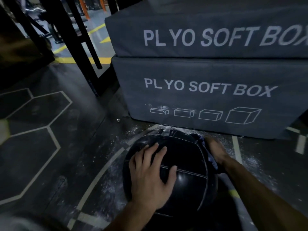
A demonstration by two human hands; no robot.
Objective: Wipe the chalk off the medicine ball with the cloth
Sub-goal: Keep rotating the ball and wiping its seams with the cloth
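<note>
I see the medicine ball (183,170) resting on the floor (66,164), just in front of the lower of two stacked grey foam boxes. My left hand (150,177) lies flat on the near upper face of the ball, fingers spread and straight, palm pressed to the surface; I judge this hold serves to brace the ball so that it does not roll while the other side is wiped. My right hand (216,152) is at the far right flank of the ball, with the cloth (202,139) bunched beneath it and pressed against the ball; the hand is blurred, so I cannot tell exactly how its fingers lie, but they appear curled over the cloth. The cloth is dark and shows only at the edges of the hand. A pale chalk smear (166,130) remains at the far top of the ball, beyond both hands, and loose chalk dust (248,162) is scattered over the floor around the ball, so I judge the wiping incomplete. The upper box (208,19) and the lower box (208,104) each carry the white lettering "PLYO SOFT BOX"; on the upper box the last letter runs off the frame. Below the lettering, the lower box shows four outline drawings of boxes, increasing in size from left to right. The floor bears pale hexagon lines at the left.
</note>
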